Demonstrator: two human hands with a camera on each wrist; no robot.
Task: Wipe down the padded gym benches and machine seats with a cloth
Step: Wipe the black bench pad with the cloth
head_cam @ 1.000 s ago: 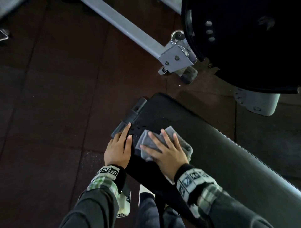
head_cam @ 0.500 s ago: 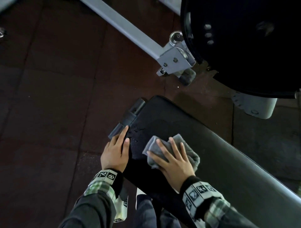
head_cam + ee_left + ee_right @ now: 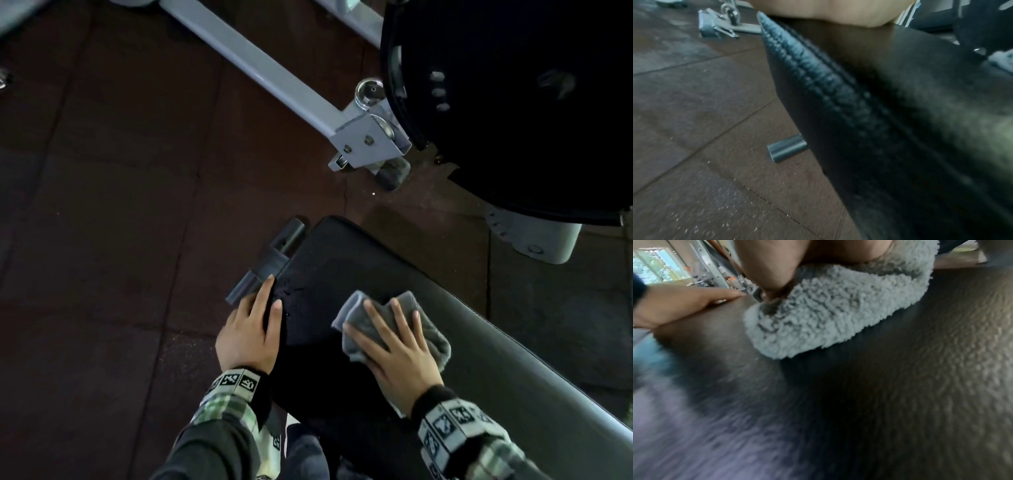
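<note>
R hand (image 3: 399,356) lies flat w/ fingers spread straight on the grey cloth (image 3: 426,329), pressing it onto the black padded bench (image 3: 342,260), mid-width, a bit back from the bench's far end; grip not curled round cloth. Cloth is folded, fluffy. L hand (image 3: 248,330) rests on the bench's L edge near the far L corner, fingers straight, thumb side on the pad, holding nothing. Just beyond its fingertips a dark metal tube (image 3: 270,263) sticks out under the far end. Farther off on the floor (image 3: 102,205): grey machine frame bar (image 3: 260,68) and big black weight plate (image 3: 513,102).
</note>
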